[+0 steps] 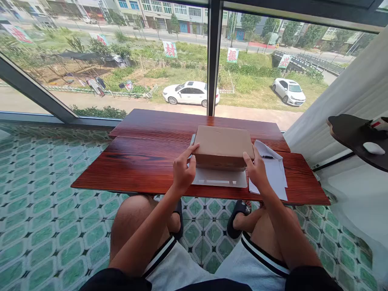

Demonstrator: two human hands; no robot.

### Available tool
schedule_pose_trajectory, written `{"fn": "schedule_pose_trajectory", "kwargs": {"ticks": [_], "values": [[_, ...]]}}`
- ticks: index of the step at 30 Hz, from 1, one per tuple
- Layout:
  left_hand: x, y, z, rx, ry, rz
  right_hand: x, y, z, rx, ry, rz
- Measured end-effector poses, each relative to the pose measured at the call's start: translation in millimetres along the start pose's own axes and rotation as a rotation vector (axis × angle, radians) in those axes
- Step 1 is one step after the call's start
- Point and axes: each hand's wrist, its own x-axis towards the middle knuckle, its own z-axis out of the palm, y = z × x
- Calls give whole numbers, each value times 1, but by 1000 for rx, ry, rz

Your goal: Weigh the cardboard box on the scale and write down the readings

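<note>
A brown cardboard box (223, 140) is held between my two hands above the red-brown wooden table. My left hand (184, 167) grips its left end, fingers on the top edge and thumb at the near side. At the right end my right hand (256, 165) holds the near corner with the thumb in front and fingers round the side. Beneath the box lies a flat whitish piece (220, 178) whose front edge sticks out toward me; the box hides the rest of it. I cannot tell whether the box rests on this piece.
White paper sheets (274, 173) lie right of the box, with a dark pen (267, 157) on them. The table (136, 161) has a seam along its length. A dark shelf (357, 137) holding a white mouse-shaped object (374, 148) stands at right. Windows rise behind the table.
</note>
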Motion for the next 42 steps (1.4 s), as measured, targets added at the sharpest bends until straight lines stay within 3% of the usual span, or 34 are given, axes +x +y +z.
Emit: {"fn": "schedule_pose_trajectory", "kwargs": {"ticks": [13, 17, 22, 28, 36, 39, 41, 42], "values": [[-4, -5, -1, 5, -30, 32, -2, 0, -4, -3, -40, 6], [-2, -9, -9, -89, -46, -1, 5, 12, -10, 219, -64, 109], [8, -30, -25, -26, -2, -182, 13, 27, -12, 489, -66, 392], [7, -62, -19, -272, -179, -553, 10, 31, -5, 540, -167, 477], [4, -48, -14, -343, -270, -635, 3, 49, 3, 529, -131, 529], [9, -43, -25, -242, -241, -549, 4, 46, -1, 489, -82, 486], [12, -33, -36, -107, -100, -312, 5, 35, -5, 405, 87, 336], [14, -25, -41, -62, -31, -152, 5, 26, -7, 329, 242, 229]]}}
